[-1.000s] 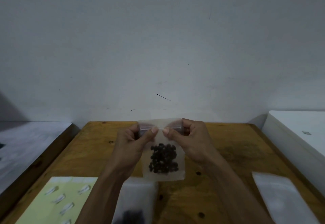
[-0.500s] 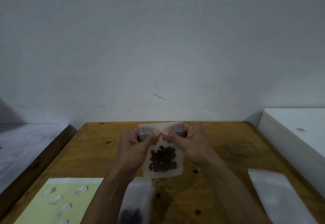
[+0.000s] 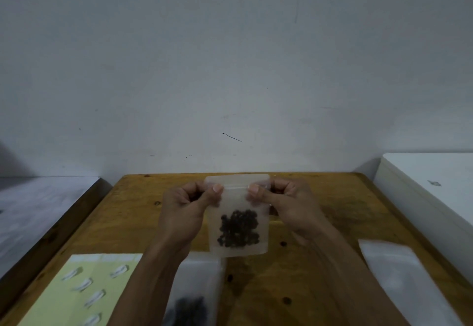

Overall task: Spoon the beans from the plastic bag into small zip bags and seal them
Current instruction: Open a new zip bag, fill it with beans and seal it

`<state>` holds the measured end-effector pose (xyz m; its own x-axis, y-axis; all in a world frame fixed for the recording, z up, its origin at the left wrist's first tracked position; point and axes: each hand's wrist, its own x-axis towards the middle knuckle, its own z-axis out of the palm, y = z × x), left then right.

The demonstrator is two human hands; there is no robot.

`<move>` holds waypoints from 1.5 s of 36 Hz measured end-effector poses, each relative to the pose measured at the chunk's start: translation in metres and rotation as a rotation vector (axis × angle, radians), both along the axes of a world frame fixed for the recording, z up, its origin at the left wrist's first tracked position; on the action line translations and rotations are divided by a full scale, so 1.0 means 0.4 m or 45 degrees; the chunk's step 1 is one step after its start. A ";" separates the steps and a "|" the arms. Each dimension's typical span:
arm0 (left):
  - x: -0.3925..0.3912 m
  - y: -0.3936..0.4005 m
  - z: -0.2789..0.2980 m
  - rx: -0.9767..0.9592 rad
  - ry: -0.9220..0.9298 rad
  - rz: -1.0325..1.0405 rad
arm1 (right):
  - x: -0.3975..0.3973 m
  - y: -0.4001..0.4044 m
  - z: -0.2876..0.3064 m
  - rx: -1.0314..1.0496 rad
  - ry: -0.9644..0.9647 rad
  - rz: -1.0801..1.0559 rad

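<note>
Left hand (image 3: 183, 213) and right hand (image 3: 290, 206) pinch the upright zip bag's (image 3: 238, 226) top corners between them.

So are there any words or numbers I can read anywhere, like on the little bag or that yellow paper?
None can be read.
Small frosted zip bag of dark beans: no print shows.
Pale yellow sheet: small white marks only, too blurred to tell.
White box on the right: one small grey mark, too small to read.

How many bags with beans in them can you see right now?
2: a zip bag held up in both hands, and a plastic bag on the table by the near edge, partly hidden by the left arm.
</note>
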<state>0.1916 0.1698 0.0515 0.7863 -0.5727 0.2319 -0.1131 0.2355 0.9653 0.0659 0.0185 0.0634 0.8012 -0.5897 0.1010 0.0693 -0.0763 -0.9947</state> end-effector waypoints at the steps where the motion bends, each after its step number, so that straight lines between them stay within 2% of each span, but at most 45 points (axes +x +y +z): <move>1: -0.001 0.001 0.000 0.004 -0.005 0.006 | -0.003 0.001 0.001 0.013 -0.001 0.012; 5: -0.007 0.014 0.006 0.025 -0.001 0.000 | -0.022 0.006 0.011 -0.015 0.046 0.086; 14: -0.061 0.058 0.002 0.291 0.103 -0.134 | -0.089 0.040 -0.010 0.045 0.108 0.001; 18: -0.095 0.077 -0.031 0.569 -0.069 -0.140 | -0.147 0.061 -0.057 0.021 0.248 -0.004; 23: -0.119 0.081 -0.099 0.975 -0.338 -0.137 | -0.181 0.082 -0.137 -0.068 0.584 0.016; 26: -0.126 0.076 -0.124 1.090 -0.426 -0.103 | -0.182 0.094 -0.170 -0.117 0.739 0.008; 33: -0.133 0.040 -0.138 1.203 -0.534 -0.007 | -0.155 0.095 -0.186 -0.396 0.723 -0.157; 39: -0.127 0.002 -0.148 1.246 -0.660 0.019 | -0.131 0.086 -0.211 -0.522 0.691 -0.225; 45: -0.129 -0.014 -0.150 1.284 -0.797 0.059 | -0.110 0.078 -0.226 -0.677 0.679 -0.241; 54: -0.126 0.012 -0.167 1.255 -0.862 0.049 | -0.108 0.097 -0.248 -0.849 0.668 -0.168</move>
